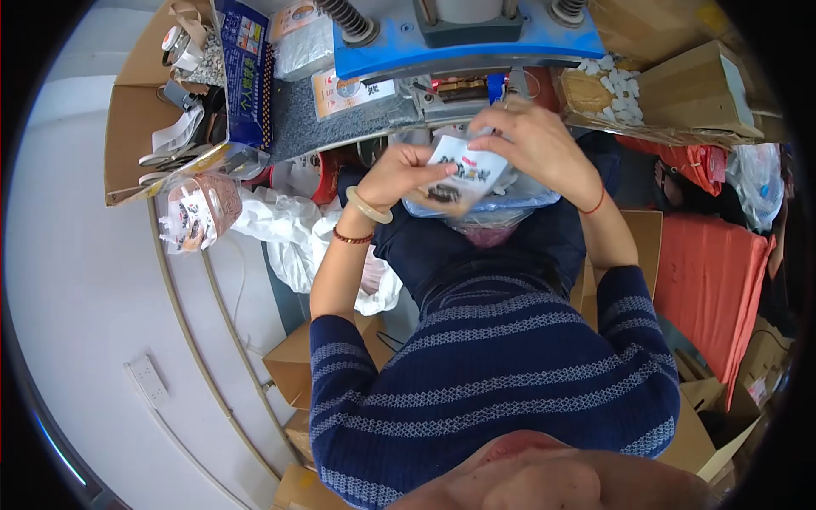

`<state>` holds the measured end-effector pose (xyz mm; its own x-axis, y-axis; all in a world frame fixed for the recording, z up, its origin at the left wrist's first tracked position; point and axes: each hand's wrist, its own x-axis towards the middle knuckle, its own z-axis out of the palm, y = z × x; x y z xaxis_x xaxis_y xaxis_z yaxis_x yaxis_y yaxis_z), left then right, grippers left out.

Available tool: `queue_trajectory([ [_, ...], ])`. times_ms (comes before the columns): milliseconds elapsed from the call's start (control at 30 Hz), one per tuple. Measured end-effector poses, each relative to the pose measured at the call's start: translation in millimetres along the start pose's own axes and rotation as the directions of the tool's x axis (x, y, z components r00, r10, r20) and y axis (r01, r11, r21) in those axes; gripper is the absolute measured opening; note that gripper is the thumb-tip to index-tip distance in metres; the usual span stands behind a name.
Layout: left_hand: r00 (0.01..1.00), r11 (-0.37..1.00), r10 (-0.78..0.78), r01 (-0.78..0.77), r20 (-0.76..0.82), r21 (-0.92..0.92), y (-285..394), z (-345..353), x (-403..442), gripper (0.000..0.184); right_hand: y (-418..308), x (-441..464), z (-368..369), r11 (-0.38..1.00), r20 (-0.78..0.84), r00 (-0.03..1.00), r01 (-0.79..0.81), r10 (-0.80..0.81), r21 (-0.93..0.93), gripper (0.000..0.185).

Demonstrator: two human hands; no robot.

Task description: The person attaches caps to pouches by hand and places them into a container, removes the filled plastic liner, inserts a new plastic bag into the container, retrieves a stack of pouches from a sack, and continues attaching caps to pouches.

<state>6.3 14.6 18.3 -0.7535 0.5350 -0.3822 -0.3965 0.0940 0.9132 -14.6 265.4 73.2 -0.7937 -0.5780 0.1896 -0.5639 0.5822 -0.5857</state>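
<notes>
Between my two hands, above my lap, is a small white printed packet (466, 170) with dark characters and a red mark. My left hand (399, 173) grips its left side, thumb laid across the front. At its upper right edge, my right hand (531, 140) has its fingers bent and pinched on the packet's top. The packet is tilted, and its lower edge is blurred. Under it, a clear plastic bag or tray with a blue rim (518, 202) rests on my lap.
A blue press plate (476, 47) with springs stands ahead over a grey worktop (297, 127). An open carton (132, 110) is at left, beside a clear bag of packets (200, 212). White pieces (620, 89) lie in a box at right. A red cushion (710, 285) sits lower right.
</notes>
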Motion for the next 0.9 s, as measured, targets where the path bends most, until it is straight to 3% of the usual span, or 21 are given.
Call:
queue_trajectory([
  [33,1.000,0.994,-0.016,0.018,0.023,-0.107,-6,2,9,0.024,6,0,4,1.000,-0.009,1.000,0.003,-0.003,-0.010,0.030],
  [100,0.998,0.936,-0.058,0.067,0.037,-0.344,-28,2,27,0.024,24,-1,16,0.931,-0.026,0.951,-0.296,0.308,0.212,0.031],
  [133,0.998,0.896,-0.059,0.049,-0.009,-0.440,-25,6,36,0.024,34,-4,19,0.962,-0.226,0.936,-0.270,0.269,0.028,0.034],
  [200,0.993,0.809,-0.104,0.047,-0.063,-0.586,-17,6,57,0.022,54,-15,9,0.914,-0.434,0.881,-0.319,0.190,-0.248,0.032],
  [233,0.993,0.784,-0.082,0.012,-0.085,-0.620,-21,1,70,0.021,60,-23,-4,0.850,-0.388,0.916,-0.287,0.107,-0.443,0.025],
  [300,0.985,0.773,-0.090,-0.024,-0.146,-0.634,-15,3,80,0.018,66,-19,-23,0.680,-0.470,0.761,-0.630,0.447,-0.375,0.020],
  [333,0.986,0.776,-0.085,-0.025,-0.144,-0.631,-17,3,84,0.018,111,-22,-16,0.725,-0.566,0.764,-0.575,0.310,-0.379,0.019],
  [367,0.990,0.775,-0.072,-0.023,-0.124,-0.632,-25,1,88,0.016,145,-23,-11,0.725,-0.571,0.761,-0.577,0.309,-0.377,0.019],
  [433,0.993,0.788,-0.058,-0.015,-0.100,-0.616,-36,-2,88,0.015,187,-23,-1,0.686,-0.504,0.861,-0.407,0.068,-0.603,0.020],
  [500,0.985,0.879,-0.083,0.000,-0.153,-0.476,-25,-4,72,0.018,187,-17,0,0.735,-0.504,0.835,-0.483,0.222,-0.476,0.018],
  [533,0.969,0.972,-0.121,0.071,-0.215,-0.224,-14,-14,60,0.018,205,-17,3,0.742,-0.466,0.848,-0.479,0.254,-0.468,0.020],
  [600,0.898,0.984,0.173,-0.175,-0.404,0.032,-20,-61,55,0.022,195,-12,0,0.720,-0.459,0.823,-0.537,0.334,-0.440,0.019],
  [633,0.725,0.935,0.270,-0.040,-0.634,0.352,-21,-84,57,0.029,163,-4,-9,0.702,-0.436,0.812,-0.567,0.387,-0.432,0.020],
  [700,0.524,0.531,0.697,0.082,-0.489,0.844,-18,-109,63,0.044,184,-6,-1,0.704,-0.423,0.822,-0.554,0.381,-0.445,0.020],
  [733,0.612,0.294,0.704,0.211,-0.360,0.932,-35,-116,65,0.061,187,-5,-2,0.689,-0.420,0.826,-0.553,0.377,-0.468,0.021],
  [800,0.641,0.112,0.733,0.218,-0.228,0.970,-68,-94,52,0.076,183,-6,-7,0.691,-0.502,0.784,-0.590,0.367,-0.417,0.020],
  [833,0.708,0.141,0.676,0.150,-0.205,0.979,-76,-84,39,0.078,175,-14,-5,0.690,-0.565,0.727,-0.637,0.389,-0.345,0.020],
  [900,0.721,0.085,0.679,0.107,-0.136,0.991,-86,-78,24,0.062,172,-25,-9,0.737,-0.600,0.711,-0.615,0.367,-0.279,0.020],
])
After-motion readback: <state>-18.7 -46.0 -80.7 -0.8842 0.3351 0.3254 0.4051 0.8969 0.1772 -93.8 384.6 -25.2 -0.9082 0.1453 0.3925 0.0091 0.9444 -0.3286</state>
